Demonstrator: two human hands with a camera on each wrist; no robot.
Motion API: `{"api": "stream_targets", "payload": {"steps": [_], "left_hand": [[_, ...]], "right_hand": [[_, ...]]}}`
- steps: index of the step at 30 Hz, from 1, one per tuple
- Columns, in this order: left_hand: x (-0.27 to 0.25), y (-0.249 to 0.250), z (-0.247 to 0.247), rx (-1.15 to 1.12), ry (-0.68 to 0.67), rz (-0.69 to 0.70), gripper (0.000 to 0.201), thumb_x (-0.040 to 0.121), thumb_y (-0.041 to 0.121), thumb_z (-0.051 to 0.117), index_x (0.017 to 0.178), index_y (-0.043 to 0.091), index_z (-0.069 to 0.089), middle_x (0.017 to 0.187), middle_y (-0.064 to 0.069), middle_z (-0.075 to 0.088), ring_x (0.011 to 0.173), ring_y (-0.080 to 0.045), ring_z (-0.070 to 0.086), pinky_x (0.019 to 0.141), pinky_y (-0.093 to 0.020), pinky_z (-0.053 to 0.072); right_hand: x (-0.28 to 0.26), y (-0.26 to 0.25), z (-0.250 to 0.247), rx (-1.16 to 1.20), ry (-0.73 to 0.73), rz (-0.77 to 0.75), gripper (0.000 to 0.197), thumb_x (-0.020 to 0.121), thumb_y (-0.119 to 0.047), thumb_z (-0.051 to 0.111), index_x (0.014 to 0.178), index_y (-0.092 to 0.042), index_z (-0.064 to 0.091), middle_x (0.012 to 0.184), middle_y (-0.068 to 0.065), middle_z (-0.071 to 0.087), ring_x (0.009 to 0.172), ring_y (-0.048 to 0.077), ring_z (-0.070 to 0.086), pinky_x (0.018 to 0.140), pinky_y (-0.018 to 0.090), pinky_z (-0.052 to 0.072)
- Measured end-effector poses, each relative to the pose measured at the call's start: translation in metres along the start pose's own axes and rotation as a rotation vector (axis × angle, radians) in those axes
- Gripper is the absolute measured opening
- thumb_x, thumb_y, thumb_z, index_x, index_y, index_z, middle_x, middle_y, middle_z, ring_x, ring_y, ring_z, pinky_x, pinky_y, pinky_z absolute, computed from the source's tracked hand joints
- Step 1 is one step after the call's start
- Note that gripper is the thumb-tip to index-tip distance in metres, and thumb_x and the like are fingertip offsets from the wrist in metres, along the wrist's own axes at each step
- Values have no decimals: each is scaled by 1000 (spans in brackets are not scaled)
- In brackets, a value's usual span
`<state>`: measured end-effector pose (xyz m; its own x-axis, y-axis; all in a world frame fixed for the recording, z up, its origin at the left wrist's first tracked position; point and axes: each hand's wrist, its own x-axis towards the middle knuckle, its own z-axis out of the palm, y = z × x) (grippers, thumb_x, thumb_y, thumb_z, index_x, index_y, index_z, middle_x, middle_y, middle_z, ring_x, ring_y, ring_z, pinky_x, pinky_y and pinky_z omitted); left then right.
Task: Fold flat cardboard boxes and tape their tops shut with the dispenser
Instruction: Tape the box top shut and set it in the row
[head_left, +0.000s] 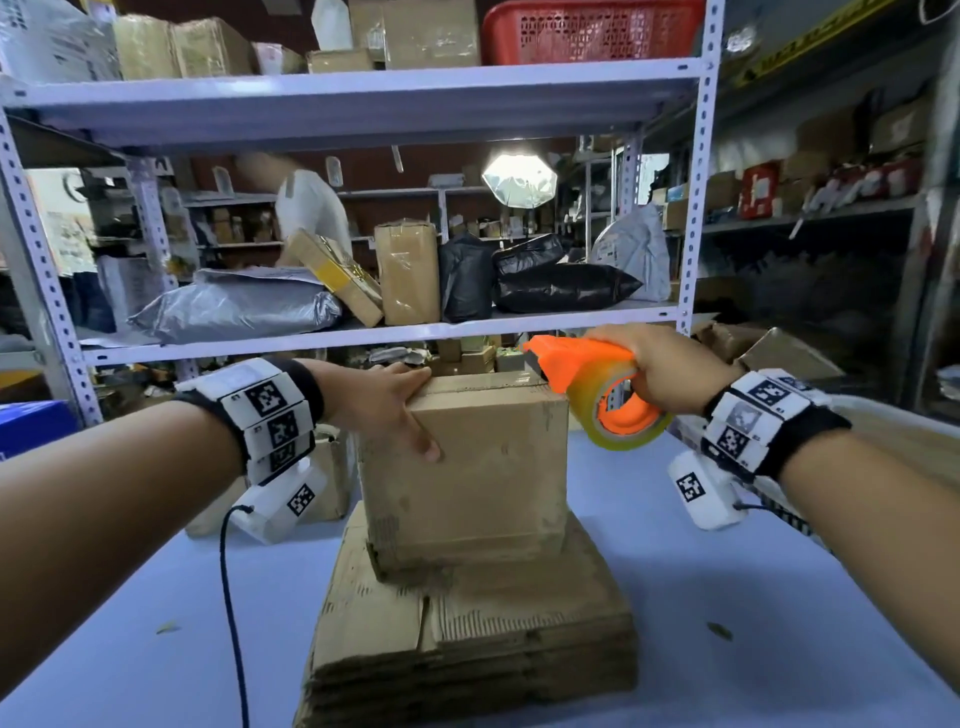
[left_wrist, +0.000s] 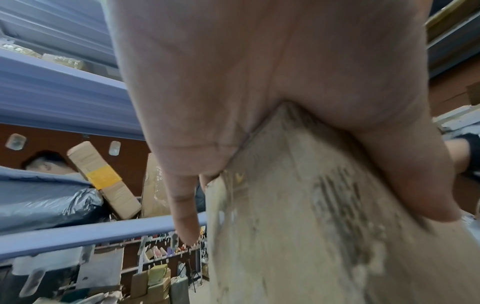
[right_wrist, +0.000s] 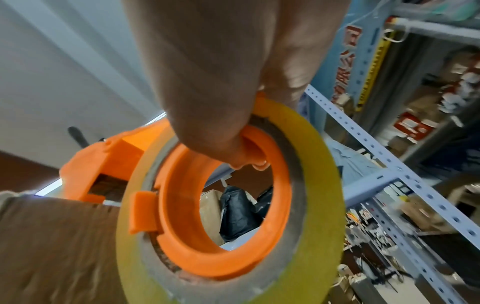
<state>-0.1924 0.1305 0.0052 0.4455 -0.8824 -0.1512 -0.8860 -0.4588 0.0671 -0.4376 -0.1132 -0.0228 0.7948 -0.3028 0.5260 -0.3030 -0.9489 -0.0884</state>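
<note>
Box (head_left: 467, 467) on flat stack (head_left: 478, 623); left hand (head_left: 387, 408) flat on corner, right hand (head_left: 670, 371) grips dispenser (head_left: 597, 387); blade hidden.

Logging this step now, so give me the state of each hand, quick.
Left hand: open, fingers and thumb pressed flat on the brown cardboard box.
Right hand: grip closed around the orange plastic tape dispenser.

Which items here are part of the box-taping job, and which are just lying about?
In use: box, tape dispenser, stack of flat boxes, left hand, right hand.
Lying about: shelf parcels, black bags, red basket.
</note>
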Motion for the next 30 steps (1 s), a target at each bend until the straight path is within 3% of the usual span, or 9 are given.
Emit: {"api": "stream_targets", "payload": {"steps": [6, 11, 15, 17, 18, 21, 24, 27, 30], "left_hand": [[-1, -5, 2, -26, 8, -2, 123, 70, 64, 78, 161, 33, 1, 167, 10, -1, 154, -22, 5, 122, -45, 13], [1, 4, -3, 25, -23, -14, 126, 69, 66, 76, 161, 31, -3, 168, 7, -11, 154, -26, -6, 122, -48, 5], [-5, 9, -9, 73, -64, -2, 127, 70, 65, 76, 160, 33, -9, 168, 7, -10, 155, -22, -3, 122, -44, 6], [-10, 21, -12, 73, -106, 14, 129, 71, 58, 80, 159, 36, -11, 168, 7, -15, 155, -24, -6, 121, -50, 17], [-11, 30, -12, 48, -132, 53, 133, 66, 56, 82, 158, 37, -12, 167, 7, -18, 154, -25, -9, 121, -54, 21], [-6, 74, -1, 81, -32, 212, 111, 80, 62, 70, 159, 40, -5, 168, 11, -11, 153, -15, -10, 123, -48, -5], [7, 110, 11, 147, 98, 285, 93, 91, 60, 60, 159, 41, 0, 168, 11, -2, 155, -15, -6, 122, -55, 1], [17, 112, 10, 143, 90, 275, 100, 89, 58, 65, 160, 39, -3, 169, 7, -6, 155, -18, -7, 123, -54, 2], [16, 98, 5, 69, 75, 244, 120, 82, 52, 76, 160, 27, -11, 169, 4, -8, 155, -19, -4, 125, -44, 4]], "right_hand": [[-32, 37, 40, 247, 89, 93, 73, 80, 14, 54, 112, -52, 59, 110, -12, 69, 107, 14, 64, 95, 43, 51], [-67, 44, 73, 324, 51, 209, 82, 78, 16, 45, 104, -61, 57, 105, -18, 69, 106, 11, 64, 86, 25, 47], [-52, 28, 83, 214, -16, 156, 68, 81, 9, 47, 127, -41, 55, 119, -3, 67, 110, 23, 61, 89, 39, 51], [-49, 26, 86, 109, -21, 195, 66, 84, 5, 48, 138, -34, 50, 127, 1, 64, 113, 27, 59, 89, 41, 51], [-48, 24, 86, 86, -22, 203, 67, 85, 4, 48, 140, -34, 48, 129, 2, 63, 114, 28, 59, 90, 41, 51], [-46, 21, 82, 49, -39, 182, 68, 84, 2, 48, 140, -38, 46, 124, 5, 62, 112, 32, 59, 90, 43, 50], [-49, 20, 75, 29, -80, 180, 63, 86, -9, 54, 136, -45, 42, 119, 1, 61, 107, 29, 60, 87, 44, 51], [-51, 14, 71, 125, -133, 174, 65, 79, -24, 67, 132, -46, 36, 115, -4, 61, 102, 23, 62, 83, 43, 52], [-48, -1, 81, 277, -164, 131, 75, 76, -8, 67, 125, -49, 29, 96, -10, 59, 87, 21, 62, 72, 42, 52]]}}
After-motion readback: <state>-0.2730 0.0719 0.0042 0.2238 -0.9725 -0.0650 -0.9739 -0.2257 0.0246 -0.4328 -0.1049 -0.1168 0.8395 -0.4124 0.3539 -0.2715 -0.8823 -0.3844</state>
